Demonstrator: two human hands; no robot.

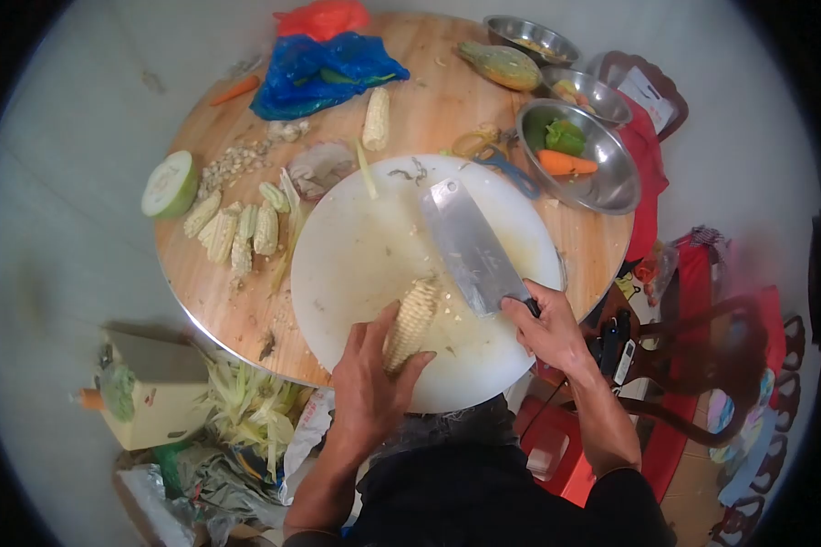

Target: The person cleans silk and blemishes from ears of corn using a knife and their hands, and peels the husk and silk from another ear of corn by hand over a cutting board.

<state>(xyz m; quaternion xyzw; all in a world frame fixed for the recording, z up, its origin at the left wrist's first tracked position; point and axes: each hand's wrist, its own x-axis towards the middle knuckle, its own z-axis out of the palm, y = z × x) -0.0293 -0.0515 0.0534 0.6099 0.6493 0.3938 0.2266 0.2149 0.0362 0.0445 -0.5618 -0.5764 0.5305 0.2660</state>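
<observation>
A cob of pale corn (416, 314) lies tilted on the round white cutting board (356, 219), a few loose kernels beside it. My left hand (371, 374) grips its lower end between thumb and fingers. In my right hand (547, 328) is the black handle of a cleaver (470, 242). Its broad blade rests over the board, pointing away from me, to the right of the cob and apart from it. Several cut corn pieces (221, 232) lie on the wooden table left of the board, and another whole cob (376, 120) lies beyond it.
On the round wooden table (420, 55) are a blue plastic bag (324, 73), a cut gourd (171, 185), garlic cloves (237, 162), scissors (511, 170), and a squash (502, 66). A metal bowl (616, 182) at right holds a carrot and green pepper. Corn husks (255, 401) fill the lower left.
</observation>
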